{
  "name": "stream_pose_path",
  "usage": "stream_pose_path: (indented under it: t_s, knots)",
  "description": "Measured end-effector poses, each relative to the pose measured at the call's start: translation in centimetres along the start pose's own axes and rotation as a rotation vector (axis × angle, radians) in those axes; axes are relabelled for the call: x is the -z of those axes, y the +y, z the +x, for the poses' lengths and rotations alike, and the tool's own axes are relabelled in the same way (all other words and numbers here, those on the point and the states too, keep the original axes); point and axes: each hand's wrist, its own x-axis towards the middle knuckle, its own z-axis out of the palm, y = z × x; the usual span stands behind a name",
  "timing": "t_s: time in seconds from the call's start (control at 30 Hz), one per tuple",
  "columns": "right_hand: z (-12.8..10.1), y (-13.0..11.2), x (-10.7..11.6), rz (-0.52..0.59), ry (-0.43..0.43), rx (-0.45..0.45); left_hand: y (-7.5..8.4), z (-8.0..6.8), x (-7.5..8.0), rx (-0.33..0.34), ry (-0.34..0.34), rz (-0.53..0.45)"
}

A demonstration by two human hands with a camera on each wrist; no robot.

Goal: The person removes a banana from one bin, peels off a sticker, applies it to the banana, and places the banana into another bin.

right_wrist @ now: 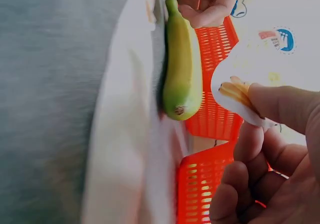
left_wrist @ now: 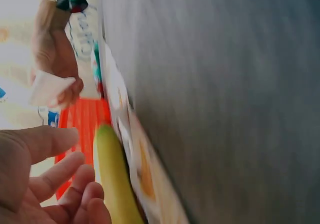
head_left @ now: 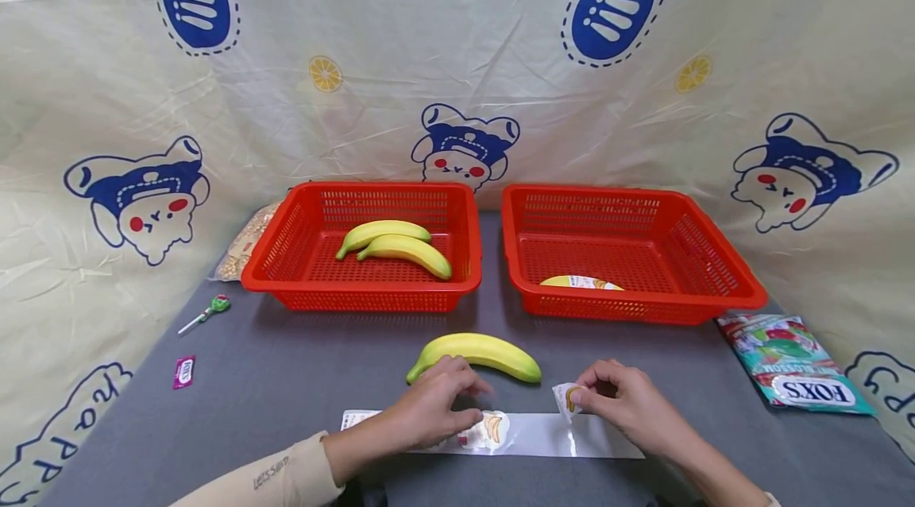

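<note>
A long backing strip (head_left: 543, 437) with a banana sticker on it lies on the grey table near its front edge. My left hand (head_left: 457, 410) rests on the strip's left part, fingers relaxed and holding nothing; the left wrist view shows those fingers (left_wrist: 60, 176) loose beside the banana (left_wrist: 115, 184). My right hand (head_left: 582, 396) pinches a small peeled banana sticker (head_left: 565, 398) just above the strip's right part; it also shows as the sticker (right_wrist: 235, 87) under my thumb. A loose yellow banana (head_left: 475, 354) lies just behind both hands.
Two red baskets stand behind: the left basket (head_left: 357, 296) holds two bananas (head_left: 400, 243), the right basket (head_left: 643, 304) a yellow round label. A FOXS candy bag (head_left: 793, 368) lies right. A lollipop (head_left: 207, 311), a purple candy (head_left: 183, 371) and a snack bag (head_left: 245, 243) lie left.
</note>
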Motion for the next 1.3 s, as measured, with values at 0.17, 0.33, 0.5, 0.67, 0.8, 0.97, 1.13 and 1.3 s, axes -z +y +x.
stream_pose_path:
  t_s: [0.17,0.33,0.5,0.67,0.8,0.97,1.13,1.3]
  knots:
    - [1.2,-0.9,-0.5,-0.045,0.056,-0.017,-0.9,0.3,1.2,0.057,0.112,-0.067]
    - [2.7,-2.0,-1.2,-0.041,0.035,-0.120,-1.8,0.8,2.1,0.058,0.253,-0.067]
    - [4.0,-2.8,-2.2,-0.035,0.046,-0.115,-2.3,1.2,2.6,0.077,0.324,-0.120]
    - [5.2,-3.8,-3.3,-0.044,0.083,-0.079,-1.9,1.7,2.5,0.080,0.331,-0.209]
    - [5.9,-4.6,-4.1,-0.056,0.111,-0.047,-1.0,2.2,2.3,0.099,0.336,-0.231]
    - [6.3,-5.4,-4.9,-0.072,0.156,0.021,-0.1,2.4,2.3,0.151,0.335,-0.244]
    - [6.2,-5.9,-5.2,-0.056,0.162,0.047,-0.1,2.5,2.4,0.140,0.364,-0.212]
    - [6.2,-5.8,-5.0,-0.024,0.114,0.036,-0.8,2.5,2.7,0.111,0.381,-0.199]
